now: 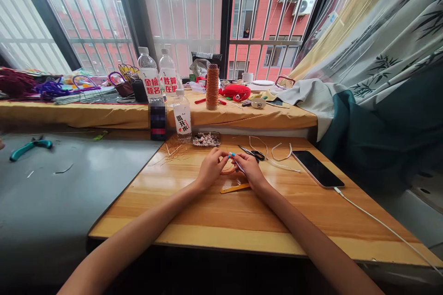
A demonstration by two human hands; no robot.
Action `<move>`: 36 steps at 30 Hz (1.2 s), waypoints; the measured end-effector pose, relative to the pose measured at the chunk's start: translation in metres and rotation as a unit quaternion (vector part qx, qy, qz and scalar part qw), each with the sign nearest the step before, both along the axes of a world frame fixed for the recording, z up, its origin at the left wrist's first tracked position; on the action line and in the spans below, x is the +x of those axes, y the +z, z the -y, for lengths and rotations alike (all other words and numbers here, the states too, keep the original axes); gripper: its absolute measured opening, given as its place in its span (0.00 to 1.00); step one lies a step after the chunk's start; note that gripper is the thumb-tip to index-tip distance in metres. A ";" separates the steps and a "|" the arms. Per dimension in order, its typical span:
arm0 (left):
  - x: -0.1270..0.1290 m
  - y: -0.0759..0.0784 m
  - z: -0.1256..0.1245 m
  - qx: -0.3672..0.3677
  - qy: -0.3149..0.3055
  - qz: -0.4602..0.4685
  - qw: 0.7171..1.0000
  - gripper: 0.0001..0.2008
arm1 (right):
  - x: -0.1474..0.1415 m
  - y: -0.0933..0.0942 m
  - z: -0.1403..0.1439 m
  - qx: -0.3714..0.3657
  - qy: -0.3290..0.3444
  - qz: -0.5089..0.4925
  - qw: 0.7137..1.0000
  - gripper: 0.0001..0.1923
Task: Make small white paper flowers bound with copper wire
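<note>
Above the wooden table (194, 221), my left hand (212, 166) and my right hand (249, 168) meet at the fingertips, both closed in a pinch. Small bright blue spots show at the fingertips; I cannot tell whether they are nails or something held. A thin pale strip (238, 166) runs along the fingers of my right hand, which grips it. What my left fingers pinch is too small to make out. Below the hands lie a coil of thin orange cord (227, 171) and a yellow-edged ruler-like piece (235, 188). Black-handled scissors (256, 154) rest just behind my right hand.
A clear tray of small pieces (206, 139) and a water bottle (182, 117) stand behind the hands. White cord (273, 162) and a charging phone (317, 168) lie right. Teal pliers (31, 147) lie on the grey table left. An orange thread spool (212, 87) stands on the sill.
</note>
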State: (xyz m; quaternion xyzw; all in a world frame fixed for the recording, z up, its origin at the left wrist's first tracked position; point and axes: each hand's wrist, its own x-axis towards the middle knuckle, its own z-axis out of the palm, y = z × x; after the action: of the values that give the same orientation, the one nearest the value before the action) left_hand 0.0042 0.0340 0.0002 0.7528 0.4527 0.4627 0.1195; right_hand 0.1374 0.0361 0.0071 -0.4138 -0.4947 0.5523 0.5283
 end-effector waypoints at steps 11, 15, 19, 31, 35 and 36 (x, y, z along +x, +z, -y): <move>0.000 0.004 0.001 -0.005 0.007 0.034 0.999 0.05 | 0.000 -0.002 -0.001 0.040 -0.013 0.060 0.997 0.14; -0.001 -0.003 -0.007 -0.090 -0.014 0.108 0.990 0.09 | 0.001 -0.004 -0.002 0.056 -0.018 0.073 0.996 0.13; -0.002 -0.007 -0.013 -0.199 -0.072 0.187 0.959 0.13 | 0.001 -0.004 -0.003 0.082 -0.018 0.085 0.993 0.12; 0.000 0.005 -0.007 -0.311 -0.140 0.286 0.895 0.16 | 0.002 0.005 0.003 0.095 -0.044 0.084 0.991 0.15; 0.000 0.006 -0.004 -0.317 -0.150 0.277 0.895 0.16 | 0.002 0.005 0.004 0.096 -0.038 0.084 0.991 0.14; 0.000 0.006 -0.004 -0.320 -0.150 0.276 0.894 0.16 | 0.002 0.005 0.004 0.097 -0.034 0.084 0.991 0.14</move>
State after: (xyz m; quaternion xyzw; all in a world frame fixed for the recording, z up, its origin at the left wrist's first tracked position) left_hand 0.0043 0.0377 0.0061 0.5744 0.4069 0.4586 0.5423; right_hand 0.1393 0.0324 0.0123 -0.4224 -0.5743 0.4463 0.5409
